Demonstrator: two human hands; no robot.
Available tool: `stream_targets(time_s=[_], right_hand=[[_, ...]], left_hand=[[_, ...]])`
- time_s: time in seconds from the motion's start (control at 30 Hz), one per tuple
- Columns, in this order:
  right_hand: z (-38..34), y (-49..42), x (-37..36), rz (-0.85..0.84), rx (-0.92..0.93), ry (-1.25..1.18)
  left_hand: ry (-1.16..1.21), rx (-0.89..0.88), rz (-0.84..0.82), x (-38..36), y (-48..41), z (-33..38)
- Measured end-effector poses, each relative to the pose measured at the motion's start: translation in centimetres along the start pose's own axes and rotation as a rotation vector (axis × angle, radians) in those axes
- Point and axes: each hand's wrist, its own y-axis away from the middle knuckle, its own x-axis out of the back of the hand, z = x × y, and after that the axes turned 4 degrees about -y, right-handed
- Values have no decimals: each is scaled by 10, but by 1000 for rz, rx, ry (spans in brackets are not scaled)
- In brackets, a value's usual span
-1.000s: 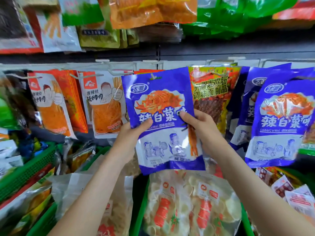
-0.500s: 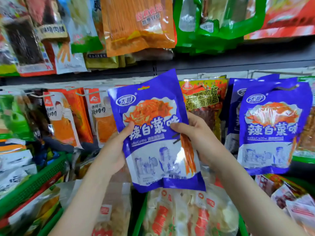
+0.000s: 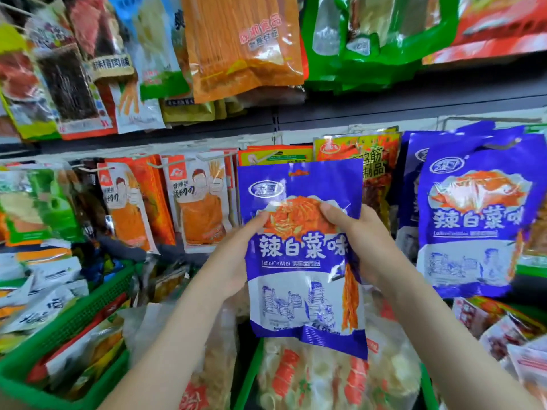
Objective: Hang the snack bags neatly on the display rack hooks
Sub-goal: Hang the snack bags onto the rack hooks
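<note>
Head view: I hold one purple snack bag [image 3: 299, 261] upright between both hands, in front of the rack. My left hand [image 3: 233, 258] pinches its left edge, thumb on the front; my right hand [image 3: 364, 241] grips the right edge. The bag carries an orange food picture, white characters and a white lower panel. Matching purple bags [image 3: 473, 214] hang just right of my right hand.
</note>
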Motion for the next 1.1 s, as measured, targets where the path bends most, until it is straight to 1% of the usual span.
stream_targets(time_s=[0.07,0.2,0.3,0.37,0.53,0.6,0.77,0.83,0.93,1.1], right_hand=[[-8,7,24,82,23,27],[-31,25,70,279,63,118],[-55,38,99,405,97,122],[-69,48,116,468,120,136],[-97,64,144,591,142,157],[-106,66,152,620,166,148],[-120,58,156,607,182,179],[-122,53,154,614,173,211],[-116,43,157,671,161,273],[-104,27,167,714,109,357]], left_hand=[[2,6,-41,-26,-5,-3],[-39,-46,-91,-87,-19,-11],[-64,-45,-121,-130,-27,-12],[-79,-47,-112,-157,-29,-11],[-214,-169,-92,-207,-26,-13],[-248,-207,-99,-218,-29,-11],[-318,-272,-56,-231,-41,-3],[-341,-277,-15,-231,-48,-4],[-379,-284,14,-231,-54,-8],[-414,-283,28,-232,-64,-13]])
